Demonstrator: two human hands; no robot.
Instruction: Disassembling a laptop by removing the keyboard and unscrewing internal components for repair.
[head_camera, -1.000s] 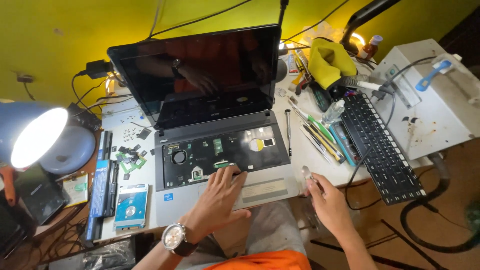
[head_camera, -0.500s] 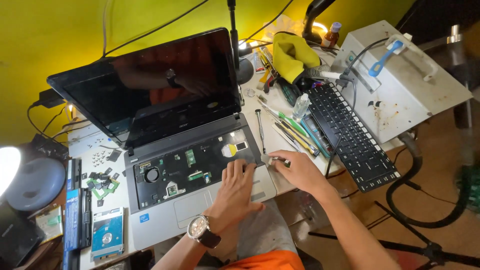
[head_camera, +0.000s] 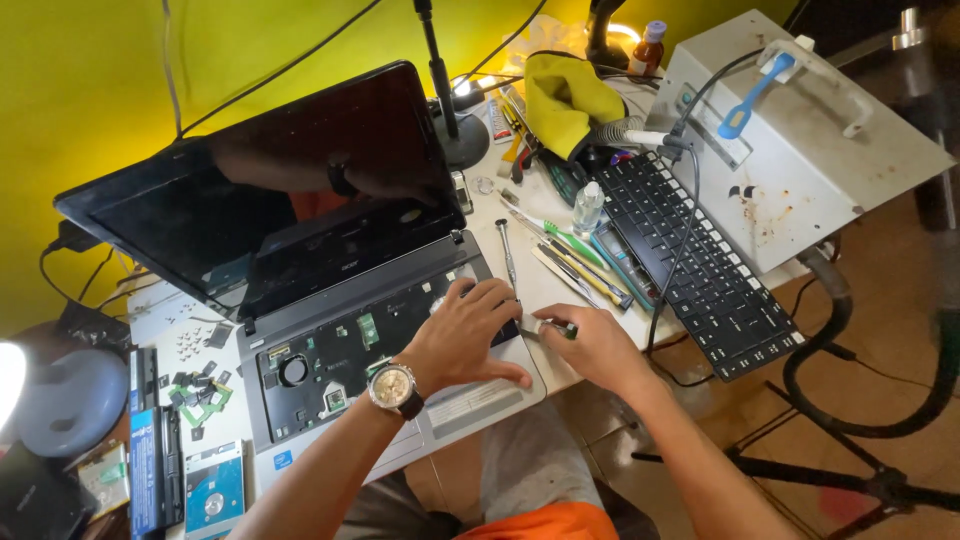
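The head camera looks steeply down (tilted, quite near) over the cluttered workbench (head_camera: 530, 205).

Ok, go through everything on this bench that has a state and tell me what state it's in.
Laptop: lid open, screen dark, keyboard removed, internals exposed.
Loose keyboard: lying flat on table.
Left hand: pressing on the laptop's palm rest.
Right hand: gripping a small tool.
Desk lamp: lit.

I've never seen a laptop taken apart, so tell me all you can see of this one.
The laptop sits open on the white table, its dark screen tilted back. The keyboard is out, baring a black inner panel with a round part and small green pieces. The casing looks like grey plastic. The left hand rests on its right front corner.
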